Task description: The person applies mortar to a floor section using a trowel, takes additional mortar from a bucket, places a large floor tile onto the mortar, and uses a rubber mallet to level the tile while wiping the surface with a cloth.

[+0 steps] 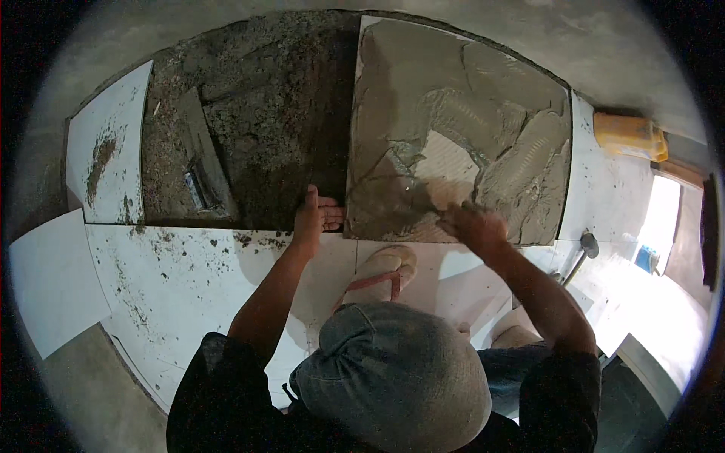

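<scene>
A large square tile (513, 90), coated in uneven grey mortar with a pale bare patch in the middle, lies at centre right. My left hand (319, 215) is at its left edge, thumb raised and fingers extended sideways against or just beside that edge. My right hand (476, 225) is over the tile's lower part with fingers curled; a blurred dark shape, possibly a trowel, reaches leftward from it, but I cannot make it out clearly. Dark rough bedding (264, 113) lies left of the coated tile.
A flat grey tool (200, 143) lies on the bedding. Dirt-spattered white tiles (189, 287) border it. At right are a yellow container (627, 136) and a mallet (588, 246). A loose tile (53, 279) lies left. My sandalled foot (385, 272) and denim knee (393, 370) are below.
</scene>
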Available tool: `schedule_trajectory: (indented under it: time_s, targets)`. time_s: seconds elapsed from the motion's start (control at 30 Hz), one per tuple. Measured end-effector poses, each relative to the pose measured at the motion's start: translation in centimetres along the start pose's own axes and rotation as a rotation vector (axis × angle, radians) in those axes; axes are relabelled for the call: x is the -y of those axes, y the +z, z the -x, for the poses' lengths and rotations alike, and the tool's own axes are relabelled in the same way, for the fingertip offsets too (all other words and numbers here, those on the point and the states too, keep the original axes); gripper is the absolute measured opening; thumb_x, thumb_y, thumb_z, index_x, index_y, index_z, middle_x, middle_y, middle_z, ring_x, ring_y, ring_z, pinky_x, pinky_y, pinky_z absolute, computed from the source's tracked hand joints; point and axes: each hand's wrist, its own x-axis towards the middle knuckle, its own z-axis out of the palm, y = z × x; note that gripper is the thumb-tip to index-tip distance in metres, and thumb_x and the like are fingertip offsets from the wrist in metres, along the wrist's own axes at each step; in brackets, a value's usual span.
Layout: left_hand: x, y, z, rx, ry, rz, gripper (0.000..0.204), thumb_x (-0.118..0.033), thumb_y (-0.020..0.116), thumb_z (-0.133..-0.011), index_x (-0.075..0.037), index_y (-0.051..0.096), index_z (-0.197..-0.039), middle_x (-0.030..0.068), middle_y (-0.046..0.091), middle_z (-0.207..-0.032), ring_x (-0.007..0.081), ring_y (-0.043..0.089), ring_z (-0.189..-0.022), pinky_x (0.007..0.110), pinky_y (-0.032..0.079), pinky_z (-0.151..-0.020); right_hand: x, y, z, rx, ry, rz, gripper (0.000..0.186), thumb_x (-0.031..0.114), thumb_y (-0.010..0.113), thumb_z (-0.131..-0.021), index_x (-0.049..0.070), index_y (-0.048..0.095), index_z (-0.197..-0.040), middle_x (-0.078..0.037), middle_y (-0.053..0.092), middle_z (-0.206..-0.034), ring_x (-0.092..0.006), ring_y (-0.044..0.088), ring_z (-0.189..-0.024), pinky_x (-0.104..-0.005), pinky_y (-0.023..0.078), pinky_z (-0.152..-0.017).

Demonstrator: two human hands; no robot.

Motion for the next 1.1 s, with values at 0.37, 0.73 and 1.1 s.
schedule_trajectory:
  time_s: [0.37, 0.73, 1.1]
  targets:
    - [0.4, 0.2, -0.3, 0.028, 0.066, -0.032, 0.076, -0.064, 0.026, -0.090, 0.005, 0.052, -0.108, 0.0153, 0.061, -0.092, 0.0235, 0.060, -0.085, 0.039, 0.048, -0.078, 1.5, 1.9, 2.5, -0.132, -0.005, -0.132, 0.030, 0.038, 0.060, -0.083, 0.015, 0.058, -0.102, -0.007, 0.059, -0.094, -0.0242, 0.061, -0.083, -0.0366, 0.053, -0.063]
    - [0.5, 0.0, -0.5, -0.030, 0.008, -0.067, 0.080, -0.067, 0.029, -0.087, 0.005, 0.049, -0.113, 0.0159, 0.060, -0.092, 0.0242, 0.059, -0.084, 0.040, 0.048, -0.079, -0.2, -4.2, -1.8, -0.258, 0.343, -0.233, 0.033, 0.040, 0.056, -0.086, 0.010, 0.052, -0.099, -0.015, 0.061, -0.089, -0.0341, 0.063, -0.077, -0.0443, 0.052, -0.063]
    - [0.8, -0.3, -0.7, -0.024, 0.029, -0.032, 0.075, -0.066, 0.034, -0.087, 0.003, 0.050, -0.111, 0.0140, 0.060, -0.091, 0.0226, 0.059, -0.084, 0.039, 0.047, -0.078, -3.5, -2.6, 2.0, -0.160, 0.586, -0.427, 0.039, 0.042, 0.049, -0.089, 0.009, 0.052, -0.108, -0.024, 0.061, -0.097, -0.0411, 0.060, -0.089, -0.0494, 0.049, -0.074]
